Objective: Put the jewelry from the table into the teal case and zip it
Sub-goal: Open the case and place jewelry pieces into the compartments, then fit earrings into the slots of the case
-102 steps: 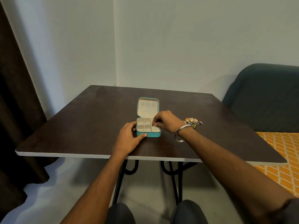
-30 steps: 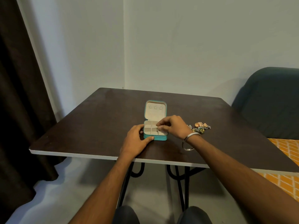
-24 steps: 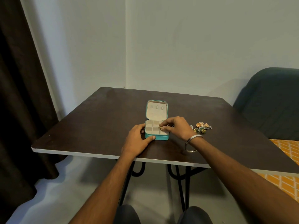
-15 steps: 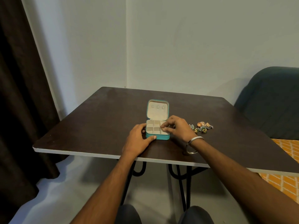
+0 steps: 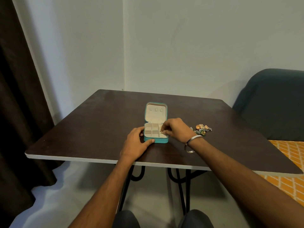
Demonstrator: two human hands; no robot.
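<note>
Teal case [image 5: 156, 140] open on worktop [image 5: 98, 125], lid upright. Left hand [image 5: 136, 142] grips its near-left corner, steadying. Right hand [image 5: 174, 129], fingers pinched on small gold piece, now over right-hand compartments; 0.5 s ago fingertips sat lower in tray. Judgement: piece being seated, not released. Jewelry pile [image 5: 201, 129] unchanged, well right of case; most loading and zipping remain.

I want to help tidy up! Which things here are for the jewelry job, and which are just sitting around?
For the job:
- teal case, lid open
- jewelry pile on the table
- small piece pinched by the right hand
- left hand, steadying the case

Just around:
- table
- dark chair
- curtain
</note>
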